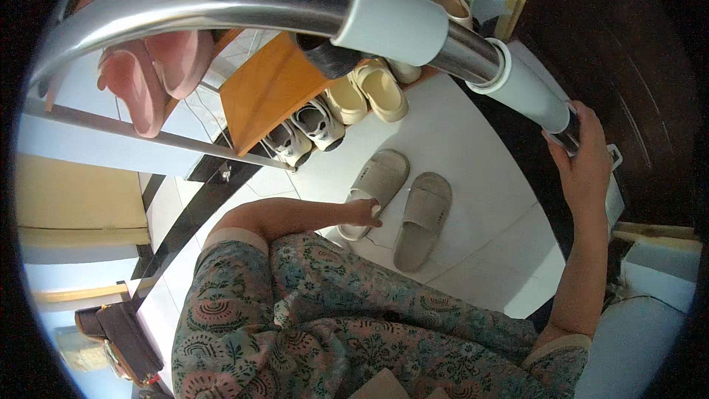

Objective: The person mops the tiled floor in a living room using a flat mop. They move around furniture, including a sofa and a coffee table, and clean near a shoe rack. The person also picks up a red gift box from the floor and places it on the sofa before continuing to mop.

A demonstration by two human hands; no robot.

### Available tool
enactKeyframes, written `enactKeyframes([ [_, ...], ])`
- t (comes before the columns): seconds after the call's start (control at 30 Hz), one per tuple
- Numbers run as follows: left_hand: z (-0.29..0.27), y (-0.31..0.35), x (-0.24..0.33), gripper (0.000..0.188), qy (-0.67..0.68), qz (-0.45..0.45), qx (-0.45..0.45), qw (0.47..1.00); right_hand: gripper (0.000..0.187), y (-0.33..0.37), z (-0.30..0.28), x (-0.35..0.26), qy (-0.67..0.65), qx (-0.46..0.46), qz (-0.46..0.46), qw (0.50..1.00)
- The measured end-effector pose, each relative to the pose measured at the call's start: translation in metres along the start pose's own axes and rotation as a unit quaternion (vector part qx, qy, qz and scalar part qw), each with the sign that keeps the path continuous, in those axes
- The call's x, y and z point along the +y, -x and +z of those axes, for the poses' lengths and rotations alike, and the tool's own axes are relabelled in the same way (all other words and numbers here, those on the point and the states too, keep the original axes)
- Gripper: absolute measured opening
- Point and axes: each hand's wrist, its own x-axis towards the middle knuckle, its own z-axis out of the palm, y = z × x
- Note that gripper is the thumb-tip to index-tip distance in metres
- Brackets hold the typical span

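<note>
My right hand (583, 151) is closed round the far right end of a shiny metal pole (214, 1), which bends across the top of the view. White plastic sleeves (395, 21) sit on the pole, one just beyond my fingers. Low over the floor, my left hand (362, 213) has its fingers drawn together, with a small white bit showing at them; what it is I cannot make out. Directly under that hand lies a grey-beige slipper (380, 174), and its mate (422, 223) rests just to the right.
A shoe rack with an orange-brown shelf (262, 92) stands ahead, holding pink clogs (136, 81). Cream clogs (380, 89) and black-and-white shoes (317, 124) sit on the floor by it. A dark door (613, 52) is at right, and a dark brown bag (122, 340) lies lower left.
</note>
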Motion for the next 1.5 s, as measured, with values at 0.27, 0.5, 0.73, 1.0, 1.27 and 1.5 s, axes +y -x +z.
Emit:
enactKeyframes([
  [0.27,0.034,-0.024,0.056,0.096,0.046,-0.058,0.024,0.997,0.053,0.004,-0.008,-0.004,-0.009,-0.002,0.013,1.000],
  [0.5,0.021,-0.021,0.058,0.067,-0.093,-0.042,0.053,0.993,0.055,0.008,-0.018,-0.001,-0.016,0.003,0.003,1.000],
  [0.73,0.014,-0.024,0.033,0.040,-0.038,0.024,0.220,0.975,0.054,0.011,-0.020,0.000,-0.013,0.008,-0.008,1.000],
  [1.0,-0.068,0.054,0.049,0.026,0.030,0.217,0.390,0.894,0.057,0.012,-0.022,0.008,-0.026,0.030,0.000,0.999],
  [1.27,-0.138,0.200,0.028,0.035,0.116,0.245,0.530,0.804,0.050,0.008,-0.037,0.015,-0.016,0.053,0.046,0.997],
  [1.5,-0.154,0.234,0.029,0.039,0.321,0.342,0.467,0.750,0.051,0.011,-0.045,0.013,-0.047,0.040,0.070,0.996],
])
